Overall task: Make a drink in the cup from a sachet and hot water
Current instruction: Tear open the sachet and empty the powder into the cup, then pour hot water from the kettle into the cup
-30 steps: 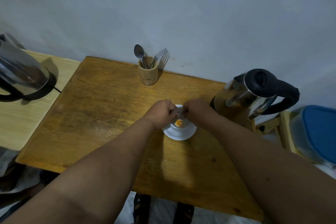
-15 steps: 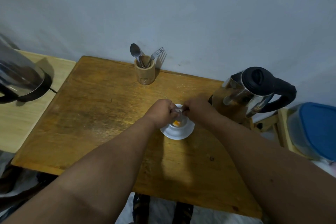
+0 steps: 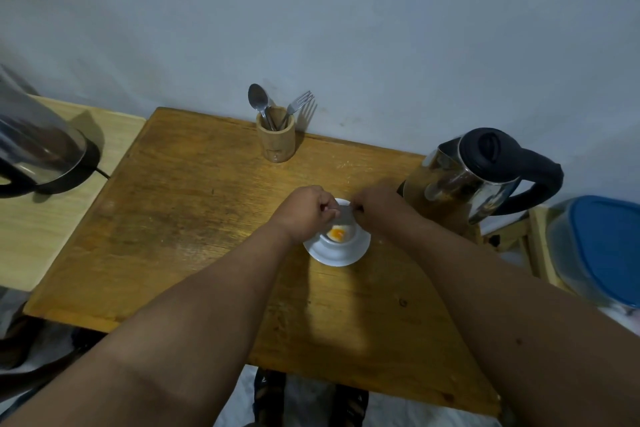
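Since a second ago my left hand [image 3: 308,213] and right hand [image 3: 375,206] have stayed pinched on the small sachet [image 3: 344,212], held just above the cup [image 3: 341,236]; orange powder [image 3: 337,234] already lies inside, so emptying seems nearly done. I count one cup, one saucer [image 3: 337,255], two kettles, one spoon [image 3: 258,100], one fork [image 3: 300,101]

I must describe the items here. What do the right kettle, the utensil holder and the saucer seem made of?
Right kettle: probably polished steel, mirror-like reflections; lid and handle matte black, likely plastic.
Utensil holder: looks like wood or bamboo, tan and matte.
Saucer: plain white and smooth, perhaps glazed ceramic.
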